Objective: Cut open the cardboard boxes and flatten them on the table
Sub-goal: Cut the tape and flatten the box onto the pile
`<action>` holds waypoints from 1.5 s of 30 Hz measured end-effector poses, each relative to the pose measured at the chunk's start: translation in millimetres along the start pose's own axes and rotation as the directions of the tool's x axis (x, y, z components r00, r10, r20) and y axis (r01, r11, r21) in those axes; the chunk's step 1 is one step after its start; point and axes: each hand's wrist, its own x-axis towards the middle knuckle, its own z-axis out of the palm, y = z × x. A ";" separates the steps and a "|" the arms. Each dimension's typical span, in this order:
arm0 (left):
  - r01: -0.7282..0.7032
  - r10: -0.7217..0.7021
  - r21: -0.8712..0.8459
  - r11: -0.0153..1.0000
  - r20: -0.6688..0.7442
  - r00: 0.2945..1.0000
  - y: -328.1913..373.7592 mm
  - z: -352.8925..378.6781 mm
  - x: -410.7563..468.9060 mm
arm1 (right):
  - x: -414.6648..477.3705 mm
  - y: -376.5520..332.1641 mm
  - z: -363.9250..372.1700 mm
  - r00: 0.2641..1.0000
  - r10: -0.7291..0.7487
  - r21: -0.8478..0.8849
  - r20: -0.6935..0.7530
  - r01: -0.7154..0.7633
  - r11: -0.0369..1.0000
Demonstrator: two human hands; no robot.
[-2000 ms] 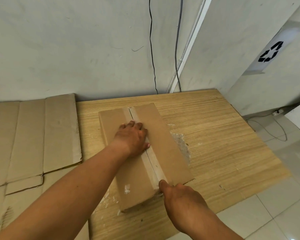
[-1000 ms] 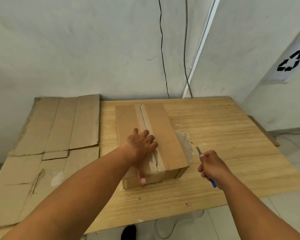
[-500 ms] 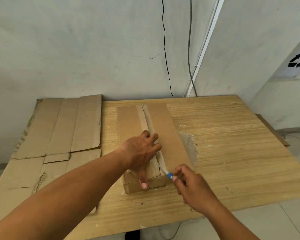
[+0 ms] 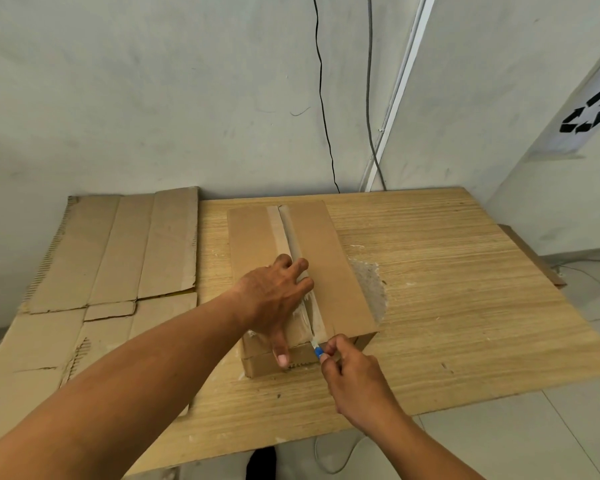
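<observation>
the left hand (image 4: 274, 299) lies spread on top of the taped cardboard box (image 4: 329, 258). its fingers are straight and apart across the tape seam (image 4: 290, 233), and the thumb hangs over the near end face. it clamps nothing; it looks to be there as a weight, pinning the box so it won't slide under the blade.

just right of that thumb, the right hand (image 4: 354, 379) is curled tight on a blue-handled cutter (image 4: 316, 351), pinched low near the tip. the tip is at the near end of the seam, at the box's top edge. the blade is too small to tell whether it has bitten in. the tape beside the left palm looks wrinkled and lifted.

the box sits under the left hand on the wooden table (image 4: 465, 306), its flaps closed. well to the left of the left forearm, flattened cardboard sheets (image 4: 125, 251) lie flat, probably parked clear of the cutting.

my read: this is work on the seam's near end, and the left fingers across the seam sit close to the blade's line.
</observation>
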 end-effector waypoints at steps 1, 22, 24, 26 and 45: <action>0.002 -0.002 0.001 1.000 0.001 1.000 0.2 0.1 -0.3 | -0.2 -1.0 -0.3 1.000 0.003 0.002 -0.004 -0.003 1.000; 0.480 -0.475 -0.613 0.627 0.187 0.860 20.9 15.5 36.2 | -18.8 8.2 -49.4 0.990 -0.076 -0.148 -0.122 0.057 0.987; 0.474 -0.480 -0.771 0.425 0.251 0.840 21.1 14.7 44.6 | -27.2 6.5 -29.7 0.994 -0.095 -0.262 -0.048 0.080 0.962; 0.431 -0.510 -0.867 0.250 0.260 0.820 17.7 15.5 48.2 | -28.7 3.6 -14.8 0.994 -0.107 -0.390 -0.024 0.089 0.916; 0.522 -0.595 -0.825 0.216 0.312 0.740 24.9 8.3 53.2 | -9.5 47.6 -33.3 0.965 -0.039 -0.541 -0.259 -0.111 0.834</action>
